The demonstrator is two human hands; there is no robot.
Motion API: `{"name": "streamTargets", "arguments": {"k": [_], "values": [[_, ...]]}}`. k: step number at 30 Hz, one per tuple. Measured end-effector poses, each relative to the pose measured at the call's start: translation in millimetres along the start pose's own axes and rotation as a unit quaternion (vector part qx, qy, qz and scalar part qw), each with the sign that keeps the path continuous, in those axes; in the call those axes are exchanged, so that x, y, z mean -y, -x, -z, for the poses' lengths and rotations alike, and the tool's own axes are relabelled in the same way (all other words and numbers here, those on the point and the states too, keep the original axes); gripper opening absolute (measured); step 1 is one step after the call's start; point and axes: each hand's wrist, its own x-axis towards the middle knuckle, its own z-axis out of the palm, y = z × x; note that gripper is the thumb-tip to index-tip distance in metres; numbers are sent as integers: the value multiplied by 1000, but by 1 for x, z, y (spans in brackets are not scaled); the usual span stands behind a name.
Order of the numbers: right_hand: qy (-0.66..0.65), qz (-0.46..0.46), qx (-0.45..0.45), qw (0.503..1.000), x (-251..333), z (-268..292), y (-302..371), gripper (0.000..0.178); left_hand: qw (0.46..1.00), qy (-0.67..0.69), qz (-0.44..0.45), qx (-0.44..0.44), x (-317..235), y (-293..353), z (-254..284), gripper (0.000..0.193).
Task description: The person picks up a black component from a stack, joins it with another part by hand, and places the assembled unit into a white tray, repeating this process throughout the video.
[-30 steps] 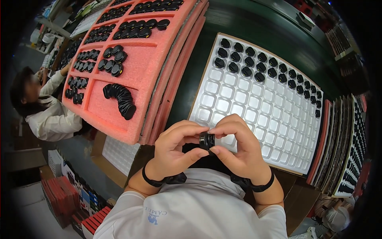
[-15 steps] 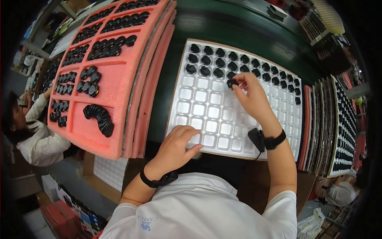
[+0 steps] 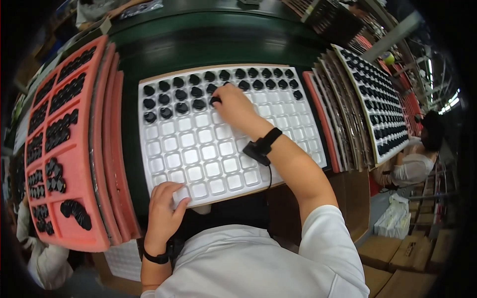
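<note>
A white moulded tray (image 3: 195, 172) of square pockets lies before me. Small black round parts (image 3: 198, 104) fill its far rows, and many near pockets have nothing in them. My right hand (image 3: 233, 109) reaches over the third row, its fingertips pinched on a black round part (image 3: 215, 100) just right of the last one in that row's left group. The hand hides some pockets behind it. My left hand (image 3: 166, 203) rests at the tray's near left corner, thumb and fingers apart, holding nothing.
On the left stands a stack of pink foam trays (image 3: 69, 155), the top one holding black parts in its compartments. Several trays (image 3: 343, 116) lean together at the right. Cardboard boxes (image 3: 410, 251) and a person (image 3: 415, 166) are beyond them.
The view has swung, so the tray and pink stack appear further left. My right hand has lowered the black part to the third row. The left hand remains at the tray's near left corner.
</note>
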Motion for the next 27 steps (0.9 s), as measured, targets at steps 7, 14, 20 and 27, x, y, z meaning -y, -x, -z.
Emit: {"name": "streamTargets", "arguments": {"k": [7, 14, 20, 27], "values": [[-11, 81, -48, 996, 39, 19, 14, 36, 1000, -14, -12, 4, -7, -3, -4, 31], [-324, 264, 16, 909, 152, 29, 37, 34, 997, -72, -40, 3, -6, 4, 1, 37], [-498, 171, 168, 834, 195, 18, 42, 29, 995, -88, -35, 26, -19, 26, 39, 46], [-380, 322, 120, 859, 235, 7, 36, 30, 982, 42, -126, 132, -50, 80, 125, 39]]}}
